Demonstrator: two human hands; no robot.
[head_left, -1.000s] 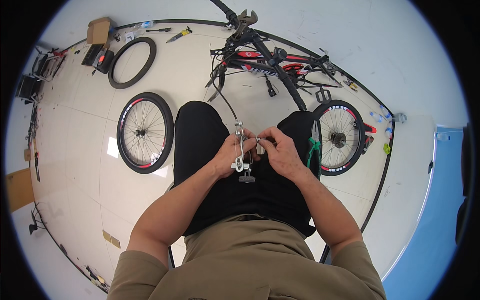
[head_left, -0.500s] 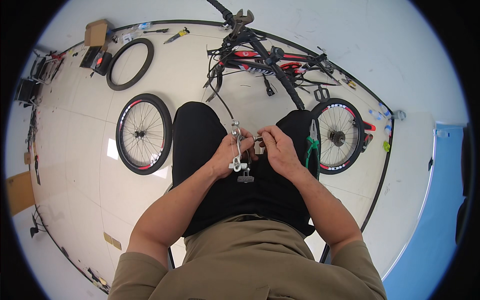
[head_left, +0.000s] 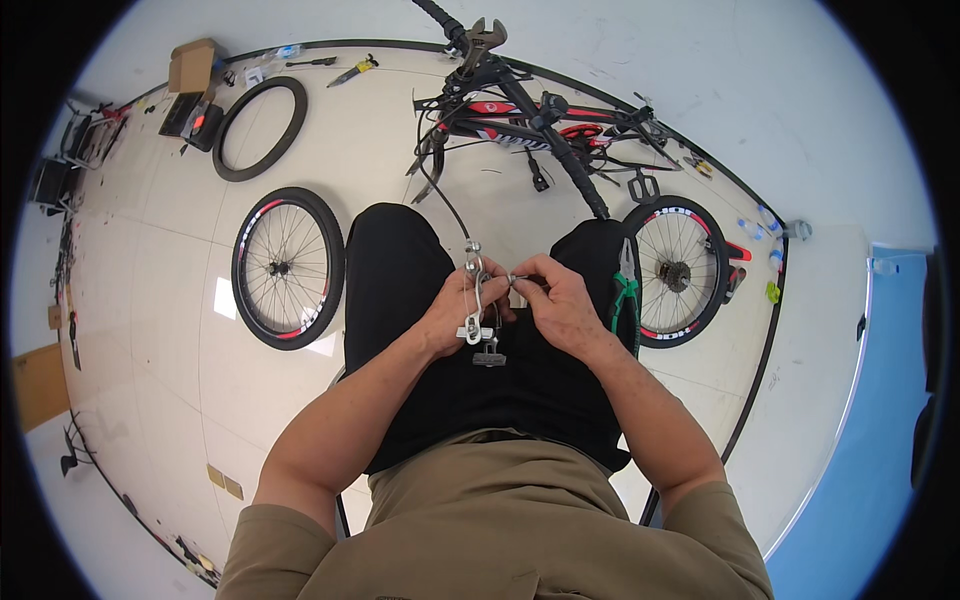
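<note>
My left hand (head_left: 448,318) is closed around a silver bicycle brake assembly (head_left: 473,326), with a grey pad (head_left: 489,358) hanging below it. A black cable (head_left: 450,210) runs from the assembly up toward the bicycle's handlebar (head_left: 575,170). My right hand (head_left: 565,310) pinches a small metal fitting (head_left: 512,280) beside my left thumb; its exact shape is too small to tell. Pliers with green handles (head_left: 625,295) lie on my right thigh, just right of that hand.
Ahead is a black-and-red bicycle frame (head_left: 490,108) with an adjustable wrench (head_left: 485,35) on top. Wheels lie left (head_left: 283,268) and right (head_left: 670,273); a loose tyre (head_left: 225,160), cardboard box (head_left: 190,65) and several bottles (head_left: 750,228) lie along the walls.
My right thumb and index finger shift slightly on the small fitting. My left hand and the brake assembly stay nearly still.
</note>
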